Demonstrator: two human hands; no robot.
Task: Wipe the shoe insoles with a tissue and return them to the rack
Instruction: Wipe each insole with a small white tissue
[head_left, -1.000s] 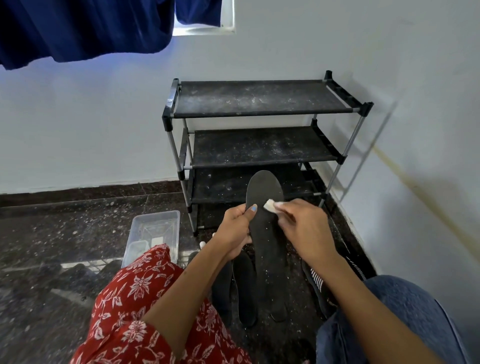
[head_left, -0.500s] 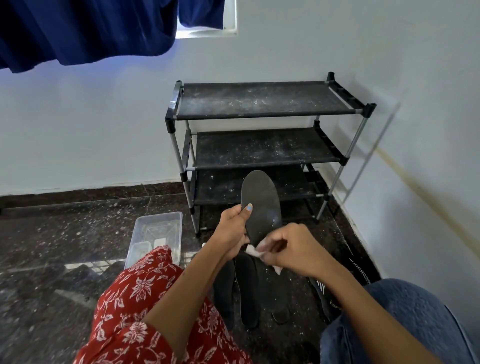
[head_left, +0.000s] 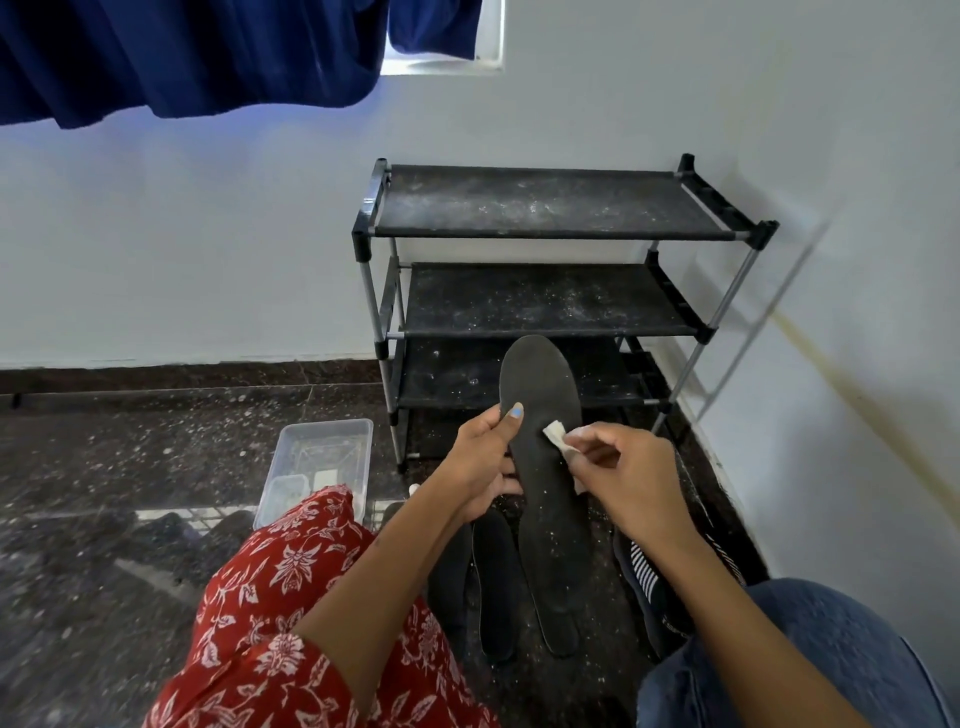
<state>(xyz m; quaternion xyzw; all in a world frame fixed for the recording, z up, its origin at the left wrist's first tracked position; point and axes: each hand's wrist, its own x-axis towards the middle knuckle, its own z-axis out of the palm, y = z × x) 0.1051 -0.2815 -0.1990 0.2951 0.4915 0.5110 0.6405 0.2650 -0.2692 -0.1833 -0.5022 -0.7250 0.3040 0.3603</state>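
Your left hand gripped the dark insole upright before the shoe rack, toe toward it, while your right hand pinched the tissue against its right edge.

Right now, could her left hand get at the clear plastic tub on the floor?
Probably not without letting go first. The left hand grips the insole that the right hand wipes with the tissue. The tub sits open on the floor to its left, with nothing between them.
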